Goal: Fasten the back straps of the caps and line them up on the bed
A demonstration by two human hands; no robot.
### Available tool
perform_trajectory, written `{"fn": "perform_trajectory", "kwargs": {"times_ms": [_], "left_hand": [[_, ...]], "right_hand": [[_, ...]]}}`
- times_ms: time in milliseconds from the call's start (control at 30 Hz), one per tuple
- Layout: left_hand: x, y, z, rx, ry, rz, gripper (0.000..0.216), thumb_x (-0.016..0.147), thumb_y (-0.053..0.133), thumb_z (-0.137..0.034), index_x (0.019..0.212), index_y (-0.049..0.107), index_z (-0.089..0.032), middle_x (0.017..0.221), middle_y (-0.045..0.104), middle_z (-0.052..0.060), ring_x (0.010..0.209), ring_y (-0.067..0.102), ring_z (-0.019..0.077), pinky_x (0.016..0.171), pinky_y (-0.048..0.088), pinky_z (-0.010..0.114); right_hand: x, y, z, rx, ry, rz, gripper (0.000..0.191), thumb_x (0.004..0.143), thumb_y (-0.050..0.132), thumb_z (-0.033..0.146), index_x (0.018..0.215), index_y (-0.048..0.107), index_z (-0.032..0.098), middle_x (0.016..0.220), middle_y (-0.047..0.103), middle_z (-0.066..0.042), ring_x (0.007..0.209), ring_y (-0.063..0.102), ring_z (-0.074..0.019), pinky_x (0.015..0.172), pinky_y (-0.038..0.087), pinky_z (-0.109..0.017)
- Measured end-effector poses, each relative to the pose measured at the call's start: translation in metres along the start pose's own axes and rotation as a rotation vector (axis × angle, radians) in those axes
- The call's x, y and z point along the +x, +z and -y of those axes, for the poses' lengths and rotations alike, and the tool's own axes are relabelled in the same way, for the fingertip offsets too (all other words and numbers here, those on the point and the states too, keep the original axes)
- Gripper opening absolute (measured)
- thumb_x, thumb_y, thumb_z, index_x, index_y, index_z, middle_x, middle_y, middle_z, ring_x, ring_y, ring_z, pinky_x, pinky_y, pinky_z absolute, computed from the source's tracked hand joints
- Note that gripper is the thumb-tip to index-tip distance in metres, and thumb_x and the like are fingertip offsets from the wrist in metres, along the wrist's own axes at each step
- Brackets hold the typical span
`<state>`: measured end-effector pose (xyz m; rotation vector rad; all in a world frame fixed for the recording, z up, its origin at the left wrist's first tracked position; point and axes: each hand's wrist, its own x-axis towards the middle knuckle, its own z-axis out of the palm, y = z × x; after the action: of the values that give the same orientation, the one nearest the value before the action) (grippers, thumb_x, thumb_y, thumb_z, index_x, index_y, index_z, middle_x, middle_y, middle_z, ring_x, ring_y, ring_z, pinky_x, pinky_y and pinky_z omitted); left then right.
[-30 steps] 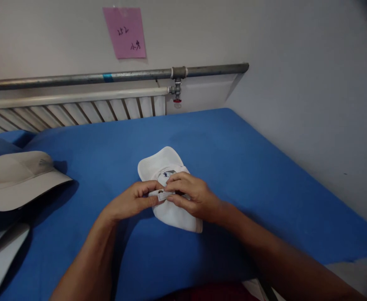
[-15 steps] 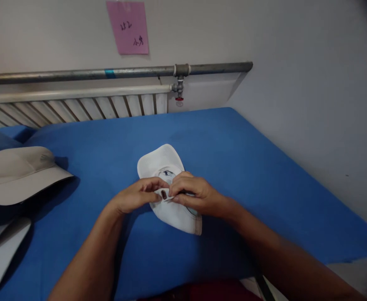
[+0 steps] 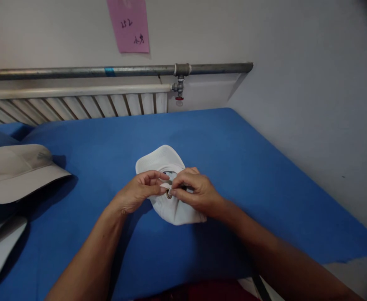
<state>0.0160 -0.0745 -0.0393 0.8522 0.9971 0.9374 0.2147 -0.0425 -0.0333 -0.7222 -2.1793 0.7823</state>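
A white cap (image 3: 161, 159) lies on the blue surface in front of me, its brim pointing away and its open underside partly showing. At its back edge is a small metal buckle (image 3: 168, 193) with a brownish rim. My left hand (image 3: 139, 191) grips the cap just left of the buckle, its thumb against the buckle's edge and its index finger curved above. From the other side, my right hand (image 3: 197, 190) pinches the cap's strap between thumb and bent fingers, close beside the buckle. The fingers hide much of the strap.
Blue cloth (image 3: 233, 167) covers the work surface. Beige cap (image 3: 20, 171) and another pale cap (image 3: 4, 255) lie at the left. Behind run a metal pipe (image 3: 70, 72) with a red-handled valve (image 3: 179, 98) and a white radiator (image 3: 101, 104). Pink paper (image 3: 129, 27) hangs on the wall.
The strap at the buckle has been turned, so the buckle now faces differently, slightly further right. The cap's back edge has swung up and right. My left index finger has lifted somewhat.
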Motion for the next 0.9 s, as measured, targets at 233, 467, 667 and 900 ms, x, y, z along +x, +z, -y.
{"fn": "perform_trajectory", "kwargs": {"times_ms": [233,467,667,900], "left_hand": [[-0.002,0.003,0.0,0.078,0.019,-0.01,0.038,0.065,0.078,-0.014,0.099,0.063,-0.014,0.068,0.067,-0.002,0.063,0.062,0.0093,0.064,0.044,0.022],[-0.003,0.002,0.0,0.125,0.019,-0.005,0.039,0.065,0.079,-0.017,0.1,0.062,-0.015,0.067,0.063,-0.004,0.062,0.059,0.0085,0.063,0.041,0.023],[-0.004,0.003,-0.001,0.101,-0.006,-0.001,0.04,0.064,0.08,-0.017,0.1,0.062,-0.015,0.069,0.065,-0.003,0.063,0.06,0.0091,0.064,0.042,0.022],[-0.004,0.003,-0.003,0.049,-0.004,-0.034,0.038,0.063,0.08,-0.015,0.097,0.062,-0.015,0.068,0.068,-0.002,0.062,0.062,0.0095,0.063,0.044,0.022]], "right_hand": [[-0.001,0.003,-0.001,-0.042,-0.022,0.003,0.011,0.077,0.063,0.016,0.068,0.061,0.02,0.066,0.063,0.003,0.071,0.056,-0.013,0.079,0.036,-0.031],[-0.002,0.006,0.003,-0.162,-0.131,0.03,0.014,0.078,0.061,0.01,0.067,0.062,0.019,0.063,0.062,0.002,0.071,0.054,-0.014,0.076,0.035,-0.031],[-0.002,0.005,-0.001,0.017,0.002,0.078,0.009,0.08,0.065,0.015,0.073,0.062,0.019,0.069,0.062,0.002,0.073,0.056,-0.0135,0.076,0.042,-0.029],[0.002,-0.015,0.003,0.185,0.01,0.189,0.012,0.082,0.063,0.016,0.092,0.067,0.019,0.104,0.064,-0.006,0.102,0.059,-0.0171,0.089,0.046,-0.032]]}}
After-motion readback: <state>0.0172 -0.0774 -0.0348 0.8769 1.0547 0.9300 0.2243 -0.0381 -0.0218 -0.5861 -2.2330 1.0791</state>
